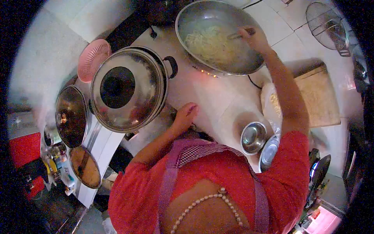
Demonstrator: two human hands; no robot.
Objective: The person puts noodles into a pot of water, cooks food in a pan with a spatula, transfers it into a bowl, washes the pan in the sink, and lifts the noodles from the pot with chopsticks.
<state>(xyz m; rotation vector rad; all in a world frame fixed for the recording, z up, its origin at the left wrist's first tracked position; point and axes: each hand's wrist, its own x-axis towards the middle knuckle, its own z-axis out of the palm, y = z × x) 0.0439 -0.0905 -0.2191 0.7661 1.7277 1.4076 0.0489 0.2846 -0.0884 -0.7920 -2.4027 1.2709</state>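
My right hand is over the right side of a large wok, fingers wrapped around a cooking utensil. Its working end is hard to make out against the food. Pale noodle-like strips lie in the wok, with a steamy haze over them. Small orange lights glow below the wok's near rim. My left hand is curled closed near the front of the counter, apart from the wok, and nothing shows in it. Left of it stands a big pot with a domed metal lid and black handles.
A pink slotted basket is behind the pot. Two more round lids, a dark one and a brownish one, are at left. At right are a metal bowl, a plastic bag, a wooden board and a wire strainer.
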